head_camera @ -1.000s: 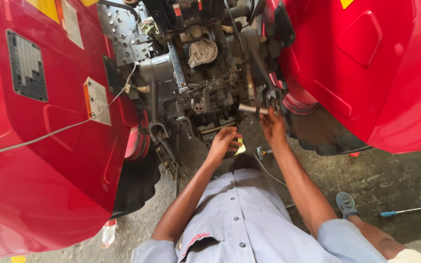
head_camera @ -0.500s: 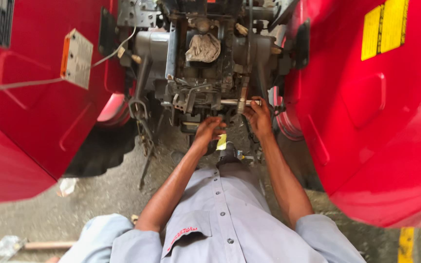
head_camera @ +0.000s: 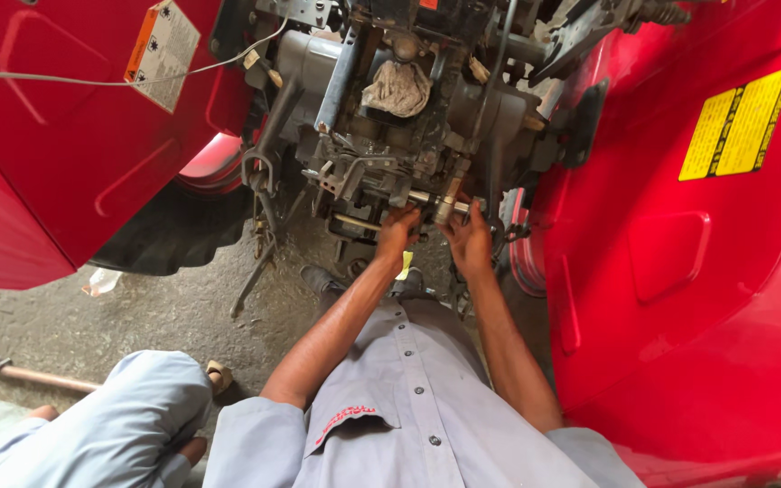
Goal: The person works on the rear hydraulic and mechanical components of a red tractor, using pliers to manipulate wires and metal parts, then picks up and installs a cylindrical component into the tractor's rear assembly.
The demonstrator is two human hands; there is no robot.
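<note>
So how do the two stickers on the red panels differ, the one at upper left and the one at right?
The left sticker is white with an orange strip along one edge; the right sticker is bright yellow throughout. The left one is squarish and a thin cord crosses beside it; the right one is longer and split into two panels. Both sit tilted on red bodywork beside the greasy machinery.

Grey short-sleeved buttoned shirt [head_camera: 408, 398], red chest embroidery.
</note>
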